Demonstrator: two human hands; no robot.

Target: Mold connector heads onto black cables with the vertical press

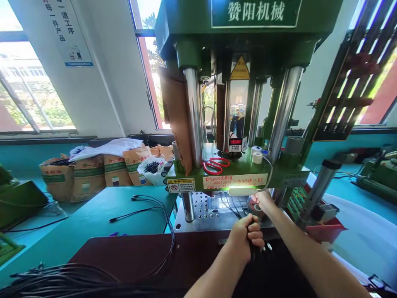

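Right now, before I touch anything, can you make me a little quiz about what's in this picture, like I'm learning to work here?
1. Pick one: what colour are the handles of the scissors on the green press?
a) yellow
b) red
c) blue

2. True or false: the left hand is closed around some black cables.

3. Fill in the gap: as you look at the picture, the paper sacks stand to the ____ of the green press.

Key: 1. b; 2. true; 3. left.
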